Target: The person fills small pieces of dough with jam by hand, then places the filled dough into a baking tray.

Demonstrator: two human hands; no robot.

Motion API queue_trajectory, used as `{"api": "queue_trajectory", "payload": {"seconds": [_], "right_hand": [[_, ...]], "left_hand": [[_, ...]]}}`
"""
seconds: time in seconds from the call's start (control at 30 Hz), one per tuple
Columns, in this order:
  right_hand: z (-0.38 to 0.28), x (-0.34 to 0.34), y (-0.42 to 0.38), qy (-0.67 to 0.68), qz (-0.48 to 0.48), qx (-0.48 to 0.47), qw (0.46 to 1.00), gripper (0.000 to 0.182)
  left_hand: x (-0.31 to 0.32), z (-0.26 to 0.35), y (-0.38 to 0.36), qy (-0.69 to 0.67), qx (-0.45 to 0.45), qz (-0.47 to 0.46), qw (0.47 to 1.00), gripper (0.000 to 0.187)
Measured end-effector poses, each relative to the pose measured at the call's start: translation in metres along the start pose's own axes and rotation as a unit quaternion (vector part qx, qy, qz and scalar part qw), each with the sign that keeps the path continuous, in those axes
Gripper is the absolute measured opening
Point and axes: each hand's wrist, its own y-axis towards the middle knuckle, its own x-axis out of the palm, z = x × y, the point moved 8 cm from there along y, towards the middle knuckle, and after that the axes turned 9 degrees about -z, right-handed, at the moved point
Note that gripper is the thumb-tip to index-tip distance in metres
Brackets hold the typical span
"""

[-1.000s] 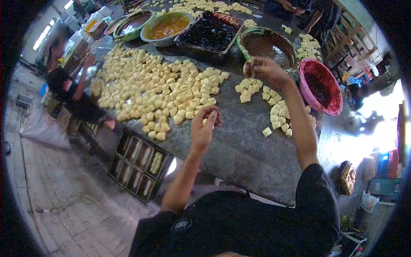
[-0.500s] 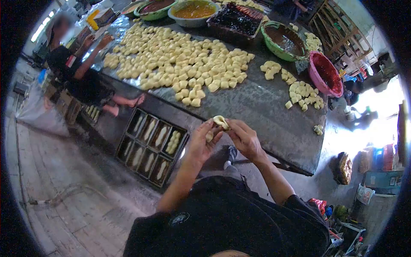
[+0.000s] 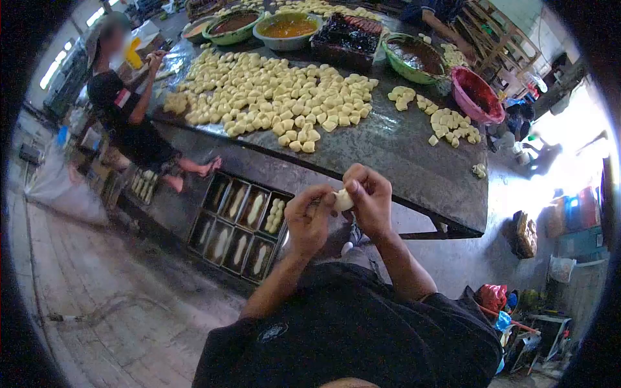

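A small piece of pale dough [image 3: 343, 201] is pinched between my two hands, in front of the table's near edge. My left hand [image 3: 308, 218] is closed on its left side, with thumb and fingertips pressed together. From the right, my right hand [image 3: 370, 199] grips it with the thumb over the top and fingers curled. Whether a second piece sits in my left palm is hidden. Below and to the left is a set of joined loaf tins [image 3: 223, 219]; one tin holds a row of dough balls [image 3: 275, 216], while others show pale streaks along the bottom.
Many dough pieces [image 3: 272, 90] cover the dark table [image 3: 414, 174]. Basins of orange filling [image 3: 288, 29], dark filling [image 3: 414, 55] and red filling [image 3: 477, 100] stand behind. A co-worker [image 3: 126, 110] sits at the left; another person's arm [image 3: 446, 29] reaches in at the far right.
The dough was spread and folded open at the top; now it is a rounder, closed-up lump. My right hand has turned and risen, pinching it. The whole view has shifted slightly.
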Motion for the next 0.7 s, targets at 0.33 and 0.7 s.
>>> {"api": "queue_trajectory", "payload": {"seconds": [0.33,0.7], "right_hand": [[-0.014,-0.042,-0.002,0.05,0.106,0.06,0.991,0.025],[-0.05,-0.106,0.015,-0.208,0.03,-0.047,0.977,0.019]], "left_hand": [[0.025,-0.007,0.029,-0.045,-0.003,0.003,0.999,0.019],[0.091,-0.009,0.092,0.151,0.134,-0.017,0.979,0.017]]}}
